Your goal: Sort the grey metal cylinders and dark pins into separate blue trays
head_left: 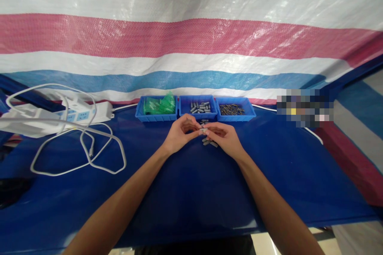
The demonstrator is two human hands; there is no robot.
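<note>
My left hand (182, 133) and my right hand (223, 137) meet fingertip to fingertip over the table, just in front of the bins. Between them they pinch a small grey metal cylinder (204, 129). Below my fingers, several similar metal cylinders (210, 142) lie loose on the blue tabletop, and a few more show just beyond my fingertips. The middle blue bin (198, 116) has several such cylinders in it. In the right blue bin (236, 118) is a heap of thin, dark, brass-toned pieces too small to name. Green plastic bags (160, 104) fill the left blue bin (156, 118).
White power strips (85, 115) and a looped white cable (103, 169) occupy the table's left side. A striped plastic sheet (191, 38) hangs behind the bins. Something blurred out (305, 107) is at the right rear, with a white cord running past it. A black object (13, 191) lies at the left edge.
</note>
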